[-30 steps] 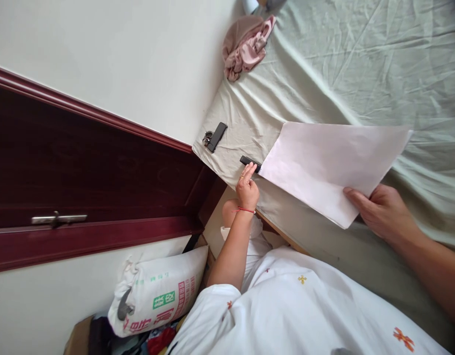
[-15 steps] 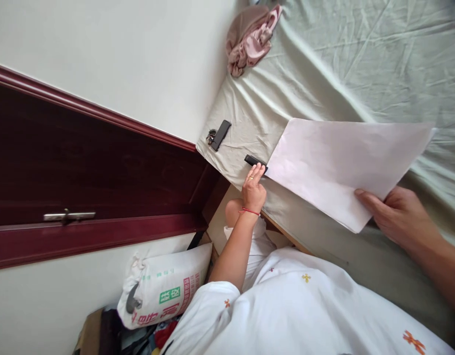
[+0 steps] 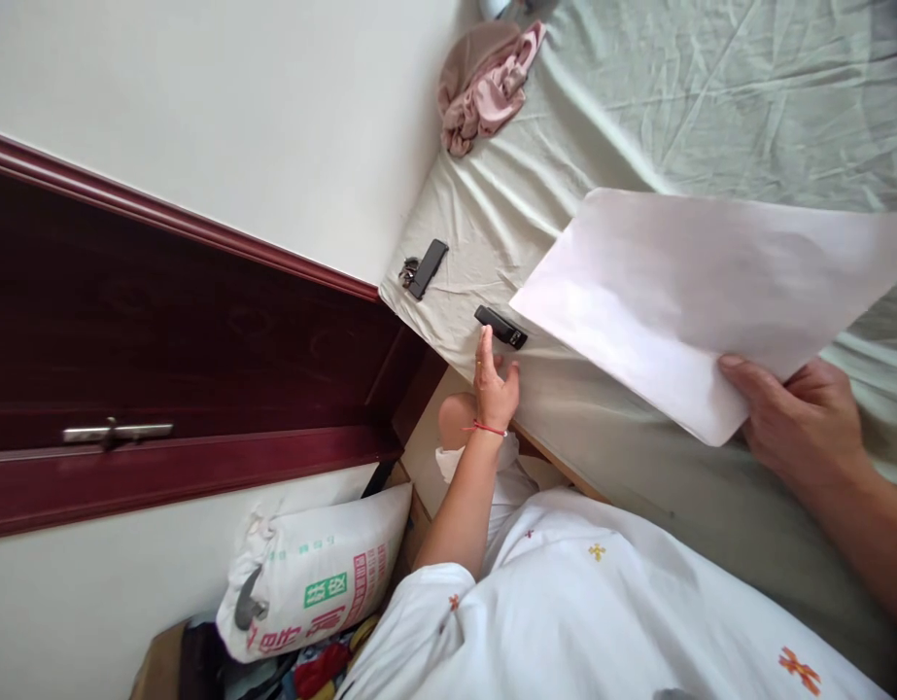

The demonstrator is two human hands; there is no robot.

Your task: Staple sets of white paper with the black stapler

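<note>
My right hand [image 3: 805, 418] grips the white sheets of paper [image 3: 681, 292] by their near right edge, thumb on top. The sheets are raised over the bed, and their left corner sits just off the black stapler [image 3: 501, 328]. That stapler lies on the pale green bed sheet [image 3: 594, 126] near the bed's edge. Close against its near side is my left hand [image 3: 496, 389], fingers apart and holding nothing; whether a fingertip touches the stapler I cannot tell.
A black oblong object [image 3: 429, 269] with small metal pieces [image 3: 408, 273] beside it lies at the bed corner. Pink cloth [image 3: 488, 92] is bunched by the wall. On the left are a dark red door [image 3: 163, 321] with a metal handle and a full white sack [image 3: 317, 574].
My left hand has lifted off the stapler and drawn back slightly, its fingers spreading. The paper has come away from the stapler, moving up and right in my right hand.
</note>
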